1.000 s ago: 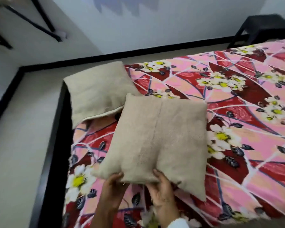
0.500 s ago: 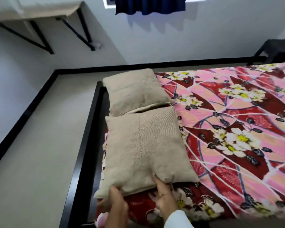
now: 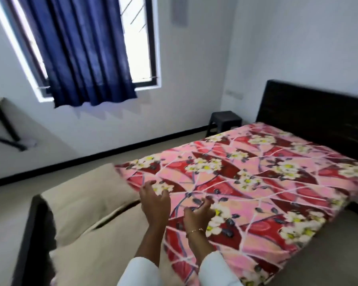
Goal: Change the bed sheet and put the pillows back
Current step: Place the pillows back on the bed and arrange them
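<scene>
A pink and red floral bed sheet [image 3: 246,182] covers the mattress. Two beige pillows lie side by side at the bed's left end: the far pillow [image 3: 85,199] and the near pillow [image 3: 103,250]. My left hand [image 3: 154,200] and my right hand [image 3: 198,211] hover above the sheet just right of the pillows. Both have loosely curled fingers and hold nothing. A thin bracelet sits on my right wrist. White sleeves cover my forearms at the bottom edge.
A dark headboard [image 3: 318,120] stands at the far right, with a small black stool [image 3: 225,122] beside it. The dark bed frame edge [image 3: 33,234] runs at the left. A blue curtain [image 3: 81,52] hangs over the window. A wall shelf on a bracket [image 3: 2,124] sits at the left.
Both hands have let go of the near pillow, which now lies flat beside the other. The hands have lifted over the sheet, and the view has swung up toward the window and headboard.
</scene>
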